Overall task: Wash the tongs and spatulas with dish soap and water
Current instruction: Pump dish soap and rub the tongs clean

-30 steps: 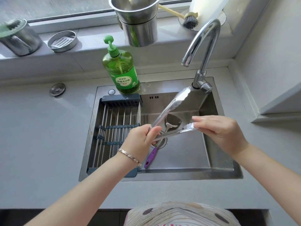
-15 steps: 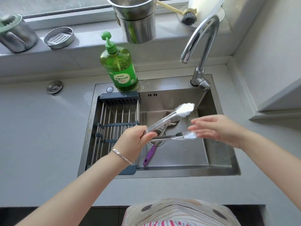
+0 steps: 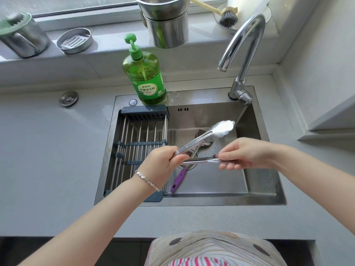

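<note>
Daylight came in through the window (image 3: 76,4) at the top and lit the scene brightly and evenly; I saw only soft shadows. The upper tip of the tongs (image 3: 223,127) was blown out to white glare, and the faucet (image 3: 247,41) carried bright streaks. The soap bottle (image 3: 144,73) glowed with light passing through it. The sink (image 3: 221,179) read darker than the pale bench (image 3: 48,150). The wide lens bowed straight edges toward the corners, and the canister (image 3: 21,35) at far left was smeared.
</note>
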Motion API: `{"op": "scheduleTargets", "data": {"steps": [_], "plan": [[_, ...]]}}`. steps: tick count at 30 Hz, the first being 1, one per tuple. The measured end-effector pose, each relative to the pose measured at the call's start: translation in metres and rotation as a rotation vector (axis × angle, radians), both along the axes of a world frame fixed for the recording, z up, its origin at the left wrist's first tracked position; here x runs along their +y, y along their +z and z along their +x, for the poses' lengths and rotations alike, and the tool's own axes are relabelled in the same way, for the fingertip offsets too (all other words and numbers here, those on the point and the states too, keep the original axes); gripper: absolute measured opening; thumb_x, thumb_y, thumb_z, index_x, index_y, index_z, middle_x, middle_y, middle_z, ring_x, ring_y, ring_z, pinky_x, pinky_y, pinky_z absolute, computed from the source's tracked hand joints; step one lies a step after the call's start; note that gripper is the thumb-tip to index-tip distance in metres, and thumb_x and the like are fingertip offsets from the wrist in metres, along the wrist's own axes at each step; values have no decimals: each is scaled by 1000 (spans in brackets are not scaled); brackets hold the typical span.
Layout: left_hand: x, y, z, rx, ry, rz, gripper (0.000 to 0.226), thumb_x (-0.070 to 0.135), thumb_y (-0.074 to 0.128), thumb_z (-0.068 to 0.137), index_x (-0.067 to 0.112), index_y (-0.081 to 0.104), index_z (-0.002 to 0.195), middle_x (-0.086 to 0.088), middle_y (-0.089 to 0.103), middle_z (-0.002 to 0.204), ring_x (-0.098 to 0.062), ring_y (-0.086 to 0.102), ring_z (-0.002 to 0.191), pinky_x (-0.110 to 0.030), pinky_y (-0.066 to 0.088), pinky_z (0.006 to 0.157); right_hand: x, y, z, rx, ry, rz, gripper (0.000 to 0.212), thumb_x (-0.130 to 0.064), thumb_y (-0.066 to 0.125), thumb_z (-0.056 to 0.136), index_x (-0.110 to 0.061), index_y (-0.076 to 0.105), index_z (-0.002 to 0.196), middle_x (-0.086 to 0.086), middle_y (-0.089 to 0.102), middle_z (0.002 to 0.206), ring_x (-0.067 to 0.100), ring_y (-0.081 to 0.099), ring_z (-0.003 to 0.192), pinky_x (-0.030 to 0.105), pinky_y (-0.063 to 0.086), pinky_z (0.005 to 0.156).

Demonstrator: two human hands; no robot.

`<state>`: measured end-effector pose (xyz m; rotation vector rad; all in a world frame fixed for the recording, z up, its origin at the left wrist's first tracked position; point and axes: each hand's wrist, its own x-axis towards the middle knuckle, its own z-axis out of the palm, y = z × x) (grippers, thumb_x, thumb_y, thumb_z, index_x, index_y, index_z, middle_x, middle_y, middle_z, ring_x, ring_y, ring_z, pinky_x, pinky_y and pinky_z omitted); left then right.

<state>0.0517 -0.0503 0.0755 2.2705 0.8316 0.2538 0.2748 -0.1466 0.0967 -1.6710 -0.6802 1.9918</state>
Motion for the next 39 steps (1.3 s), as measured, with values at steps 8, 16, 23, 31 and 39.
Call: {"op": "scheduleTargets", "data": {"steps": [8,16,23,31,39], "plan": [[1,4,9,26,-22,-13,35,27,49,92,15,46,59,5,39,56,-5,34,51,-16,34,52,8,-6,-14,-365,102,43,32,-36,70,79,-14,58,59,-1,61,53,3,42,37,11,37,39],[19,4,6,2,153,-167,30,25,45,95,23,53,67,14,52,61,5,48,55,-6,41,50,22,-12,-2,32,-62,16,13,-2,60,86,2,67,96,11,67,77,7,61,55,13,52,53],[66,3,3,87,315,-200,28,35,38,97,14,56,92,6,52,66,-6,54,57,-15,40,47,75,-28,-19,-290,29,80,21,-17,59,90,-4,64,75,6,66,61,7,57,44,16,49,46],[141,13,-7,391,400,-132,30,44,44,93,20,58,81,4,56,63,-8,49,49,-24,43,50,223,4,-20,-471,-236,289,34,-27,55,93,5,62,104,5,64,76,11,61,64,14,54,57],[184,19,0,416,431,-49,33,48,51,88,22,64,72,1,66,68,-17,58,63,-22,41,54,341,60,-49,88,-397,96,39,-37,54,92,1,57,85,9,61,75,11,60,55,15,54,51]]}}
